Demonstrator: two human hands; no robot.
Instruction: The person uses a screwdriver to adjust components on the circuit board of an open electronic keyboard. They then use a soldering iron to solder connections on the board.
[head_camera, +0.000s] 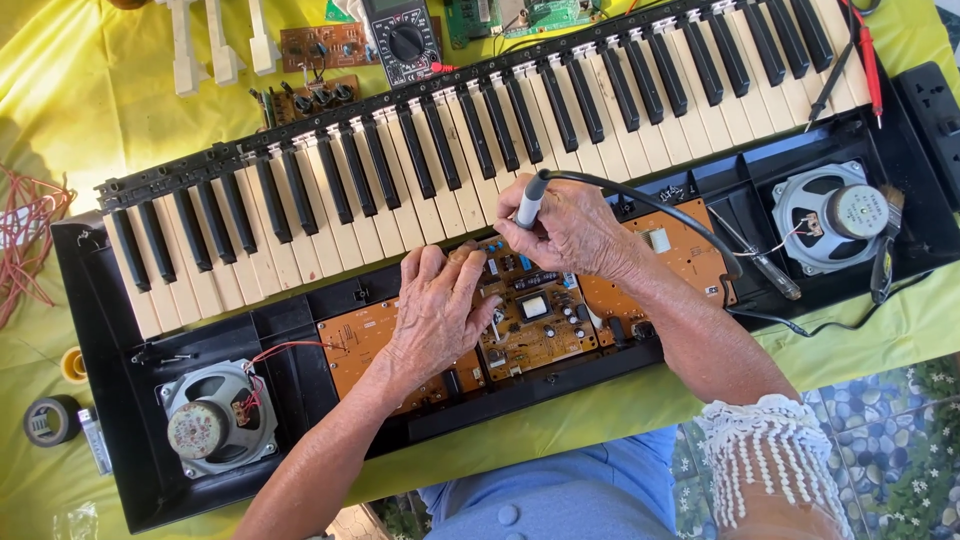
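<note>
An opened electronic keyboard (110, 330) lies on a yellow cloth, its black and white key row (450, 170) tilted across the top. My right hand (570, 230) grips a grey-handled soldering iron (528, 205) with a black cord, tip down over the brown circuit board (540, 320) in the case. My left hand (435, 310) rests on the board's left part, fingers curled against the edge of the keys; whether it pinches anything is hidden.
Two round speakers (215, 420) (830, 215) sit at the case's ends. A multimeter (405, 40) with red and black probes (850, 50), small circuit boards (325, 45), loose white keys (210, 45), red wires (25, 240), tape rolls (50, 420) and a brush (885, 250) lie around.
</note>
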